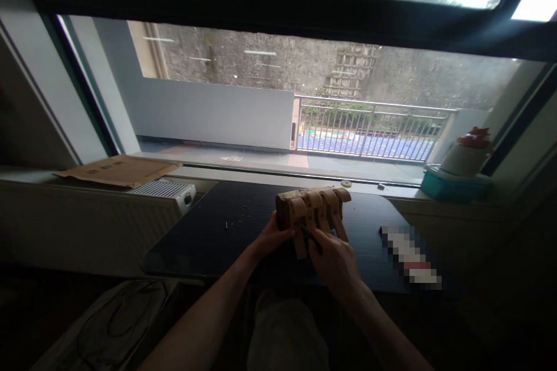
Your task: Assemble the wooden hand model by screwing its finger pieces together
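A brown wooden block (285,211) with several curved, tan, strap-like pieces hanging over its near side is held above the dark tabletop (200,243). My left hand (274,237) grips its lower left end, the thumb lying along the near side. Closed in my right hand (333,255) is a slim dark tool (314,239), its front end against or close to the leftmost strap-like piece. The tool's exact kind does not show, as my fingers cover much of it.
Small bits and a short pale piece (226,225) lie on the tabletop's left. At its right is a blurred-out long object (409,258). A brown paper envelope (117,171), a teal box (452,184) and a red-topped white bottle (465,156) stand by the window.
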Demonstrator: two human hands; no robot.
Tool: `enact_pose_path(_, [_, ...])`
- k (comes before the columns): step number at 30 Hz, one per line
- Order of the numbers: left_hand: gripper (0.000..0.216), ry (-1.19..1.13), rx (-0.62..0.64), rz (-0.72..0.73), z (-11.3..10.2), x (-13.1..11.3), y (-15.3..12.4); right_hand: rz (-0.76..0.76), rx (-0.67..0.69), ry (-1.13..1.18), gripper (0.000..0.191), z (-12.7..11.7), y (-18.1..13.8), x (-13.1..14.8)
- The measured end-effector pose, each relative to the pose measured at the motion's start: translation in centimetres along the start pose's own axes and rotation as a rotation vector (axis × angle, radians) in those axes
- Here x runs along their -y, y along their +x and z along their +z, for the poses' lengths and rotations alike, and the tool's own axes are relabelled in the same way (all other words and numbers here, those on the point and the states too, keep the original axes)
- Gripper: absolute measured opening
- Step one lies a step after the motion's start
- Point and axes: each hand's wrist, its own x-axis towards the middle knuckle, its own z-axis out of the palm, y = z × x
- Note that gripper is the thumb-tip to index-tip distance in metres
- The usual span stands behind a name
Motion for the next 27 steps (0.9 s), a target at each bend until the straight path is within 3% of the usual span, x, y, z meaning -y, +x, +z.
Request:
enact_pose_path(9, [0.064, 0.012, -0.072, 0.042, 0.6, 0.1, -0.1, 0.021, -0.004, 0.032, 0.036, 0.4, -0.5, -0.3])
enact_pose_path(27, [0.057, 0.079, -0.067, 0.064, 0.5, 0.0, -0.1, 0.061, -0.048, 0.206, 0.036, 1.9, -1.4, -0.8])
